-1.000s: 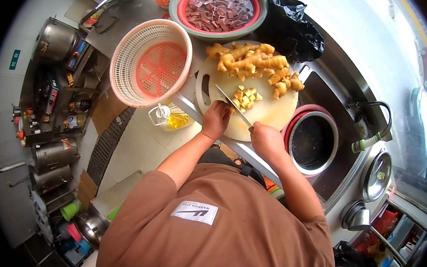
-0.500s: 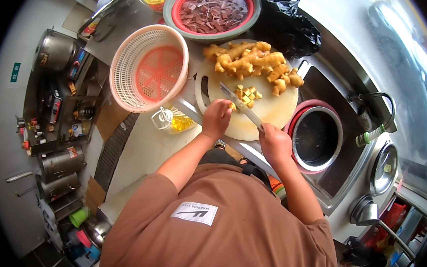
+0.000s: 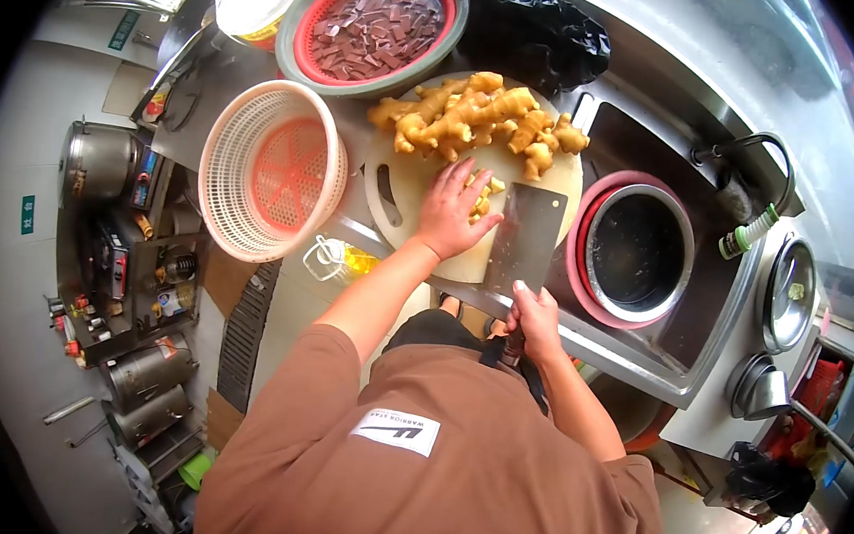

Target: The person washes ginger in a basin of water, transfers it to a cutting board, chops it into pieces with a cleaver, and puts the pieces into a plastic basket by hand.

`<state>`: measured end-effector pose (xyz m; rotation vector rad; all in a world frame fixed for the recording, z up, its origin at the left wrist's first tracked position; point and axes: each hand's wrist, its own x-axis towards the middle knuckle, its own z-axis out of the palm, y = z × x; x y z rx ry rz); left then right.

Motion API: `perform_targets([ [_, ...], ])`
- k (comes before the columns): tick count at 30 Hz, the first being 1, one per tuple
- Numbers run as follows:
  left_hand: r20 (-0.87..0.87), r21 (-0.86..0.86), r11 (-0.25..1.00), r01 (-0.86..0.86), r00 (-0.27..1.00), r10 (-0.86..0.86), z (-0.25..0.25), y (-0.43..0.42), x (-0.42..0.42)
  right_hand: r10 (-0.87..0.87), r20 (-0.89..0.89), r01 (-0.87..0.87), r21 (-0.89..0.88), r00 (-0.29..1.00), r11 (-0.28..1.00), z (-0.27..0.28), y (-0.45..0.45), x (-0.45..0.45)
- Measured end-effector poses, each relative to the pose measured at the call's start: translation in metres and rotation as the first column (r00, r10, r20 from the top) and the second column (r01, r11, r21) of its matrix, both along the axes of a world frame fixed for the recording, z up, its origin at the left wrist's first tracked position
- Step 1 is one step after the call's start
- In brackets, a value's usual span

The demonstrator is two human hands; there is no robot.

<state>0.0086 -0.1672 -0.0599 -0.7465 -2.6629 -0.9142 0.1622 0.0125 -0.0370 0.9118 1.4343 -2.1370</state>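
Observation:
My left hand (image 3: pixel 454 212) lies with fingers spread over the small cut pieces of ginger (image 3: pixel 495 185), hiding part of them. My right hand (image 3: pixel 535 321) is wrapped round the handle of a cleaver (image 3: pixel 527 237). The broad face of its blade is turned up to me, over the right part of the round white cutting board (image 3: pixel 564 187), beside the cut pieces. Along the board's far side rests a heap of whole ginger roots (image 3: pixel 474 116), beyond my left fingertips.
Left of the board stands a pale plastic basket (image 3: pixel 216 170). Behind it, a basin (image 3: pixel 286 40) holds brown pieces in liquid. A black plastic bag (image 3: pixel 555 46) sits at the back. To the right, a metal bowl (image 3: pixel 687 252) is in the sink (image 3: pixel 675 362), near a tap (image 3: pixel 784 170).
My left hand has opened and moved forward over the cut ginger. My right hand has drawn back towards my body, and the cleaver now shows its broad face instead of its narrow edge.

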Motion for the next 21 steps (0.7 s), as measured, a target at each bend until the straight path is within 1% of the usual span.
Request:
perform_targets([
  [2,-0.017,-0.109,0.993,-0.045,0.999,0.043,0.000,0.007,0.002,-0.013,-0.011,0.012,-0.024,1.000,1.000,-0.011,-0.016,-0.009],
  [3,-0.012,-0.074,0.996,-0.046,0.999,0.045,-0.002,0.009,0.003,-0.022,-0.030,0.021,-0.040,0.999,0.999,-0.014,-0.025,-0.015],
  [4,-0.010,-0.080,0.996,-0.043,0.999,0.042,-0.003,0.011,0.004,-0.025,-0.028,0.024,-0.046,0.999,0.999,-0.016,-0.033,-0.019],
  [7,0.056,0.108,0.986,-0.125,0.991,0.120,-0.007,0.014,0.010,0.019,-0.002,-0.019,-0.110,1.000,0.994,-0.018,-0.049,-0.024],
  [8,0.057,0.112,0.986,-0.125,0.991,0.120,-0.008,0.014,0.012,0.019,-0.001,-0.019,-0.106,1.000,0.994,-0.017,-0.050,-0.025],
  [10,0.122,0.223,0.952,-0.209,0.975,0.185,-0.009,0.014,0.017,0.105,0.012,-0.103,-0.101,0.994,0.990,-0.017,-0.048,-0.028],
  [14,0.104,0.229,0.938,-0.260,0.965,0.242,-0.006,0.017,0.021,0.197,0.006,-0.195,-0.122,0.980,0.973,-0.016,-0.035,-0.032],
  [16,0.132,0.259,0.927,-0.271,0.961,0.244,0.006,0.018,0.024,0.190,0.002,-0.188,-0.124,0.982,0.974,-0.001,-0.033,-0.029],
  [17,0.123,0.255,0.927,-0.273,0.961,0.249,0.016,0.017,0.027,0.206,-0.011,-0.207,-0.084,0.978,0.975,0.006,-0.034,-0.027],
  [18,0.096,0.287,0.923,-0.256,0.967,0.238,0.033,0.013,0.028,0.235,-0.020,-0.236,-0.087,0.972,0.968,0.018,-0.037,-0.027],
  [20,0.058,0.313,0.909,-0.274,0.961,0.270,0.064,0.000,0.031,0.243,-0.087,-0.249,-0.062,0.966,0.966,0.044,-0.045,-0.030],
  [21,0.029,0.325,0.900,-0.289,0.955,0.296,0.079,-0.013,0.030,0.294,-0.134,-0.302,-0.048,0.947,0.952,0.047,-0.051,-0.032],
])
